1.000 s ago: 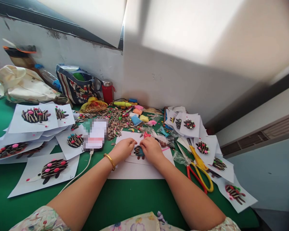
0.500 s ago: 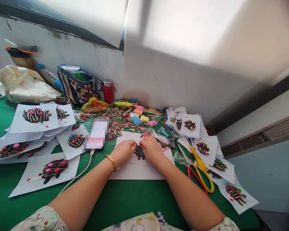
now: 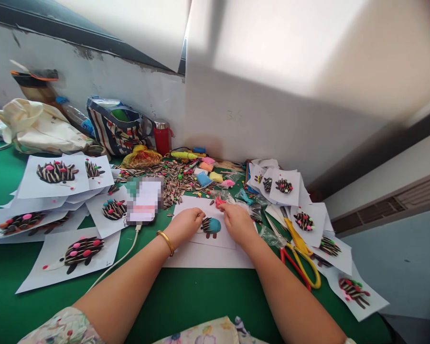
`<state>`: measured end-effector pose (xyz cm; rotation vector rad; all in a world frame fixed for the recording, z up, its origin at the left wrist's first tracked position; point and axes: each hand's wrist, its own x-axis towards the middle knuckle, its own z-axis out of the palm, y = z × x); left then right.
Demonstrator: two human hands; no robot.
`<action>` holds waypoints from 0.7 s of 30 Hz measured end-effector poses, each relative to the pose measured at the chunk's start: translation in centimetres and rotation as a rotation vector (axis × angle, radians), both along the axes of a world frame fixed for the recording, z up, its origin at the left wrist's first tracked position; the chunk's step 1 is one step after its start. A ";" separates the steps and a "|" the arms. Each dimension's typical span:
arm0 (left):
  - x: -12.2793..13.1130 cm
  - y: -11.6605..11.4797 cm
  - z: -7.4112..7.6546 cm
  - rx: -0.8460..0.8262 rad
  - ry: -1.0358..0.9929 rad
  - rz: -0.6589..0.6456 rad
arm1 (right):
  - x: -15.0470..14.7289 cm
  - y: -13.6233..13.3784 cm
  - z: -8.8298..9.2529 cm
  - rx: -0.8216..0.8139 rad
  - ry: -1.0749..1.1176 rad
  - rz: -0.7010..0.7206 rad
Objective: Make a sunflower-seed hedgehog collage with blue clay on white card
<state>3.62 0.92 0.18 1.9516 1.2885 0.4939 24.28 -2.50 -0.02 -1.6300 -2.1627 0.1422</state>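
A small hedgehog picture [image 3: 212, 225] lies on white paper [image 3: 215, 242] between my hands. It has a blue clay body, with striped sunflower seeds set along its left part and dark feet below. My left hand [image 3: 188, 224] rests at its left side, thumb and fingertips pinched together near the snout; what they hold is too small to make out. My right hand [image 3: 239, 223] is off the picture to the right, its fingers bent and slightly apart. Its fingertips are close to a lump of red clay [image 3: 220, 202] at the paper's top edge.
Striped sunflower seeds [image 3: 172, 184] are heaped behind the paper, beside coloured clay packs [image 3: 203, 179]. Finished hedgehog pictures [image 3: 84, 251] are stacked at left, with more pictures [image 3: 304, 220] at right. Scissors [image 3: 297, 260] lie right of my hand; a phone [image 3: 145, 200] with a cable lies left.
My right hand has drawn back up and right from the hedgehog, uncovering its blue body. My left hand has stayed almost in place, still pinched.
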 end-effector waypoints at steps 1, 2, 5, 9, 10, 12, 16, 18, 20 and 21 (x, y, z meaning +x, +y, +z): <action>0.0 0.1 -0.1 -0.008 -0.021 0.018 | 0.2 -0.2 0.0 -0.017 -0.006 0.003; 0.0 0.1 -0.1 -0.016 -0.052 0.038 | 0.4 -0.3 -0.1 -0.034 -0.015 0.010; 0.0 0.0 0.1 -0.094 -0.202 0.111 | 0.4 -0.7 -0.3 -0.060 -0.042 0.044; 0.2 -0.7 1.3 -0.450 -0.589 0.176 | 0.4 -0.8 -0.5 -0.061 -0.048 0.089; 0.1 -0.9 1.6 -0.563 -0.707 0.164 | 0.4 -0.8 -0.4 -0.060 -0.041 0.095; -0.1 -1.1 2.2 -0.777 -0.890 0.141 | 0.5 -0.9 -0.3 -0.036 -0.012 0.095; -0.4 -1.3 2.7 -1.066 -0.999 0.072 | -0.1 -1.5 0.6 0.121 0.125 0.079; -0.3 -1.6 2.7 -1.119 -0.959 0.038 | -0.9 -1.9 1.2 0.193 0.219 0.097; 0.2 -2.0 2.6 -1.129 -0.882 0.016 | -1.8 -2.4 1.6 0.213 0.295 0.141; 0.5 -2.3 2.5 -1.124 -0.837 0.014 | -2.2 -2.5 1.8 0.203 0.319 0.164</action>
